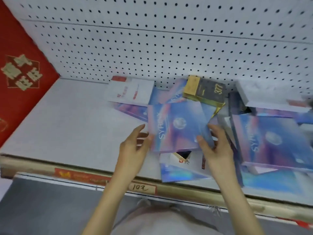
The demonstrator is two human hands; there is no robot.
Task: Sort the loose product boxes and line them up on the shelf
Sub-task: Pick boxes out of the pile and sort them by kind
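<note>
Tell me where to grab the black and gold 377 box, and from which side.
Probably pinch the 377 box across its long edges, coming from above and the front: it lies black face up atop the blue boxes, uncovered, with the pegboard close behind.

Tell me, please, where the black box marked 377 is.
Head view: the black box sits right of centre at the back of the shelf, by the pegboard, just beyond the held blue box.

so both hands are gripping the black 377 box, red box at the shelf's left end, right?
No: in the head view the left hand and right hand grip the blue holographic box; the black 377 box lies untouched behind it. The red box is at the left end.
</note>
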